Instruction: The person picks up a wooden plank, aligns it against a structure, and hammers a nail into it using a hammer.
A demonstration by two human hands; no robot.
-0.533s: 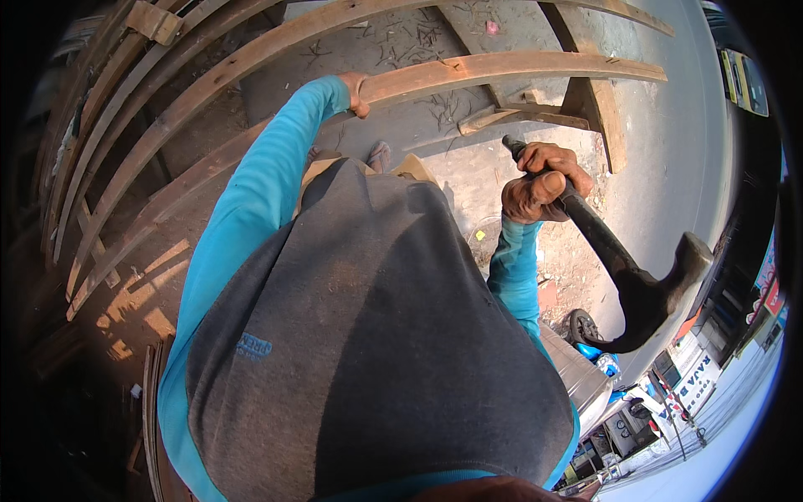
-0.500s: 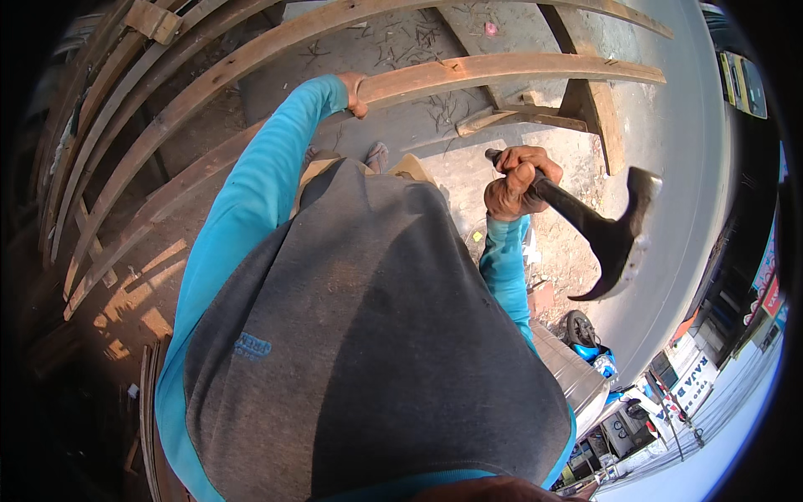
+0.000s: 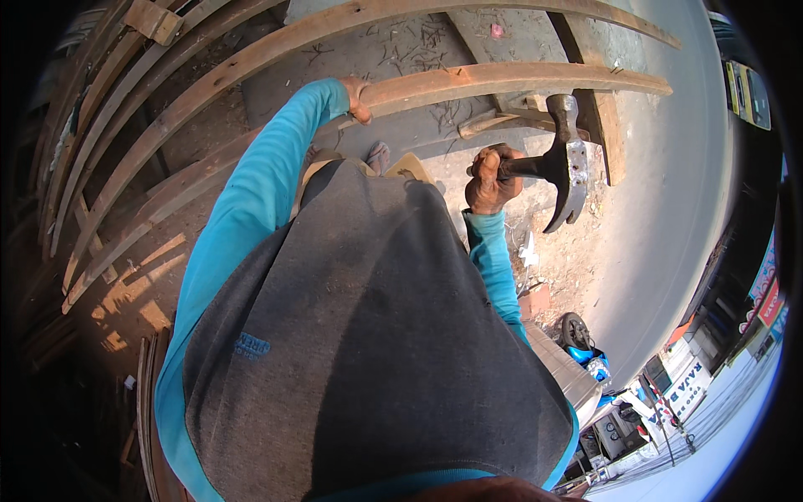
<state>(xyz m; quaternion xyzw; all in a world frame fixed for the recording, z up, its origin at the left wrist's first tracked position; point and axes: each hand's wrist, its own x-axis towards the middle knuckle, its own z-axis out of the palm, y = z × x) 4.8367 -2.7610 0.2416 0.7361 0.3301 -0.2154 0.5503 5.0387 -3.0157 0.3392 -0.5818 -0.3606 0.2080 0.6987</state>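
My left hand is wrapped over a long wooden beam, its arm stretched forward in a blue sleeve. In my right hand is a claw hammer, fist closed round the handle. The hammer's head hangs in the air on the near side of the beam's right part, apart from the wood. A small thin piece, perhaps a nail, sticks up from the beam near its right end.
More long beams run alongside on the far and left sides. A crosswise timber supports the right end. Loose scraps lie on the ground beyond. At lower right are a wheel and a grey road.
The hammer has swung down, away from me and toward the beam, its head turning as my right hand shifts slightly left. My left hand stays on the beam.
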